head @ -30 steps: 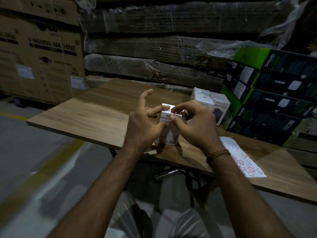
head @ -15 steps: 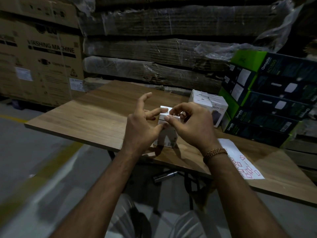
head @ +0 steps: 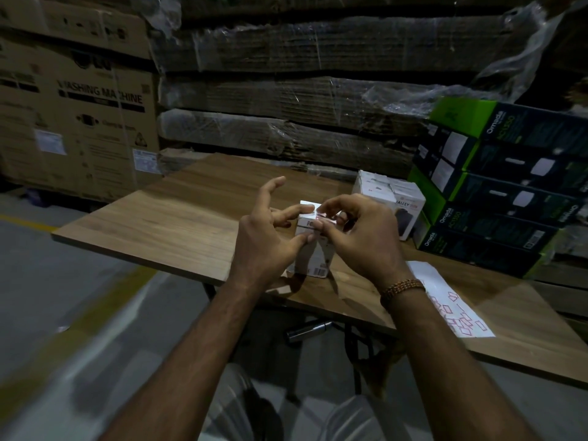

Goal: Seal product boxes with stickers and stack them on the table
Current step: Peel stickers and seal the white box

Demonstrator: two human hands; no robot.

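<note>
Behind everything stands a wall of shrink-wrapped cardboard [head: 286,100], with a washing-machine carton [head: 76,100] far off to the left of the fingers. The wooden counter [head: 178,218] spreads beneath both hands. To the right of the fingers and beyond them rises a stack of green-and-black boxes [head: 496,186], and just beside it, close behind the right hand, sit white product boxes [head: 388,195] already set down together. Nearer the person, to the right of the right wrist, lies the sticker sheet [head: 451,303], its small red-outlined stickers partly used up.

Between the hands a small white box [head: 313,259] stands upright on the counter. The left hand [head: 270,240] steadies it, thumb against the near face and one finger on the top edge, the other fingers lifted free. The right hand [head: 362,233] curls over the top, its fingers pinching or pressing a small reddish sticker [head: 321,218] at the flap edge; whether it is fully stuck cannot be told.

The step in hand appears to be the sealing itself. The next move likely calls for rubbing the sticker flat across the flap seam, then carrying the box to the white boxes behind the right hand.
</note>
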